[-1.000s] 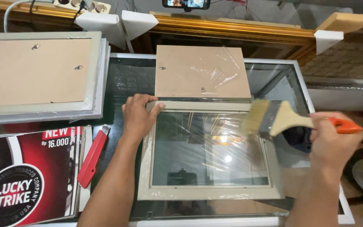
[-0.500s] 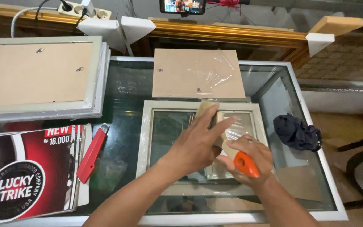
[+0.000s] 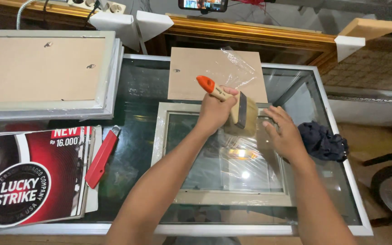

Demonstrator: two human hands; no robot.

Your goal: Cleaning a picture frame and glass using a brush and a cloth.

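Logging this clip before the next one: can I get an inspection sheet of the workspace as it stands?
Surface: glass-topped table with a pale metal edge.
Job's things: pale picture frame lying flat, its pane under clear film; wide paintbrush with an orange-tipped handle, bristles at the frame's top edge.
Clutter: brown backing board with loose film; stacked frames; red utility knife; printed posters; dark cloth.
Grippers: left hand gripping the paintbrush; right hand flat on the frame's right side.
Cables: white cable and power strip at far left.
Surroundings: gilt moulding; phone behind the table.
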